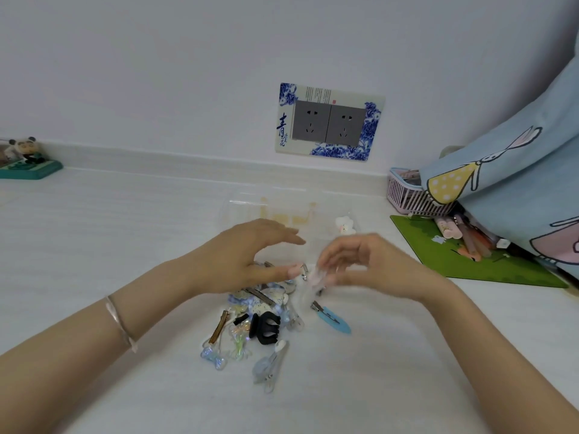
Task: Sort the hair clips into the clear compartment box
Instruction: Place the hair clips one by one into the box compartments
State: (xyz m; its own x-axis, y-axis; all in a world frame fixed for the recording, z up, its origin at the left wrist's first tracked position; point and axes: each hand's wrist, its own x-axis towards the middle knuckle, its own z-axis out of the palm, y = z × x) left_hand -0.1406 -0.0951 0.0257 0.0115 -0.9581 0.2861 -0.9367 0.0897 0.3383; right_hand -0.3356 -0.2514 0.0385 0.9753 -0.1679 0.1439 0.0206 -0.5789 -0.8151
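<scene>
Nearest on the white surface (94,245) lies a loose pile of hair clips (266,324): a pale blue-grey clip (270,364) at the near edge, an iridescent bow clip (214,357) to its left, a slim gold bar clip (219,327), a black claw clip (265,327) in the middle and a blue snap clip (332,318) on the right. Just beyond them sit patterned blue-and-white clips (260,297), partly under the hands.

The left hand (247,261) hovers over the far part of the pile, fingers spread and thumb extended — nothing visibly gripped; a thin bangle (120,324) circles its wrist. The right hand (366,264) is curled with its fingertips pinched on a pale, translucent clip (308,286) — blurred, so its shape is unclear.

Past the hands stands the clear compartment box (282,211), with a white plush-looking clip (344,227) at its right end; which compartment it occupies cannot be told. Far right are a green mat (438,255) and a pink basket (407,195); far left, a panda figurine (26,155). On the wall is a double socket (329,123).
</scene>
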